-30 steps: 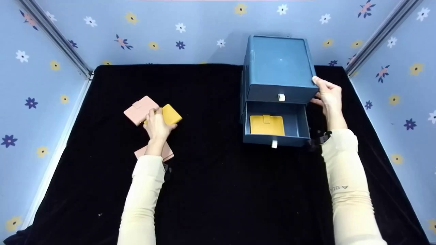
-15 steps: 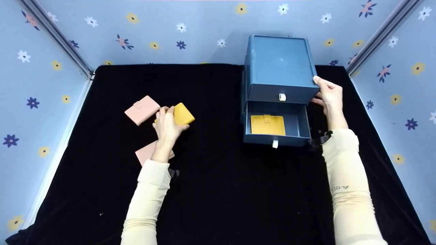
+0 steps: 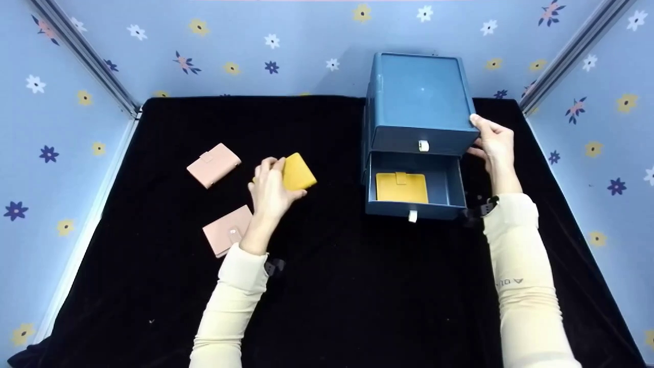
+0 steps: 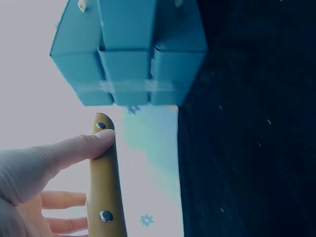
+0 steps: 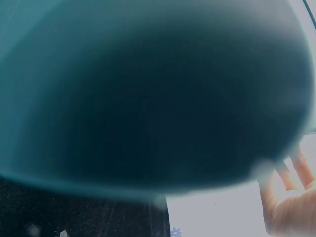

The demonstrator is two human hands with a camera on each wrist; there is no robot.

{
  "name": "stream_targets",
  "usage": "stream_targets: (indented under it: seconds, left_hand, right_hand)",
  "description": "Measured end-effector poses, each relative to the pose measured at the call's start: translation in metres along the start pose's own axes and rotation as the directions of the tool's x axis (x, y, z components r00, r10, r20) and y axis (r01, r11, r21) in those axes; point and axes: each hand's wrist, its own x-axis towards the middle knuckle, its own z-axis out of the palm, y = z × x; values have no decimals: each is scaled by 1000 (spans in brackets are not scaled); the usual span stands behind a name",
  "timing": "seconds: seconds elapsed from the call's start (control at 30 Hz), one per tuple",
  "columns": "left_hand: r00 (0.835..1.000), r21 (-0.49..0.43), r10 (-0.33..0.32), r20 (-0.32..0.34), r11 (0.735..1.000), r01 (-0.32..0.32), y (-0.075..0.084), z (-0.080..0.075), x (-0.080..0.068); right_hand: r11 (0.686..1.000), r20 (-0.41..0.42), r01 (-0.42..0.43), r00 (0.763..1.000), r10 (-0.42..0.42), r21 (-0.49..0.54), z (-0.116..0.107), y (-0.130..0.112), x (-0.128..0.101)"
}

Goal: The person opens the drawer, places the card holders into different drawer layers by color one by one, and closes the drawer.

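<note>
Black cloth (image 3: 327,286), blue flowered walls (image 3: 230,46).
My left hand (image 3: 270,191) grasps yellow wallet (image 3: 299,173); my right hand (image 3: 493,145) grasps drawer cabinet (image 3: 419,102); two pink wallets (image 3: 213,164) near left edge.

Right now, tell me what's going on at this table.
A person's left hand holds a yellow wallet above the black cloth, between two pink wallets and a blue drawer cabinet. The right hand grips the cabinet's right side. Its lower drawer is open, with another yellow wallet inside.
</note>
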Motion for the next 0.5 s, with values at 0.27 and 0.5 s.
stream_targets:
  seconds: [0.27, 0.5]
  left_hand:
    - [997, 0, 72, 17, 997, -72, 28, 1, -9]
    - [991, 8, 133, 18, 991, -133, 51, 5, -14]
  right_hand:
    - [1000, 1, 14, 1000, -14, -14, 0, 0, -1]
    - [1000, 1, 14, 1000, -14, -10, -1, 1, 0]
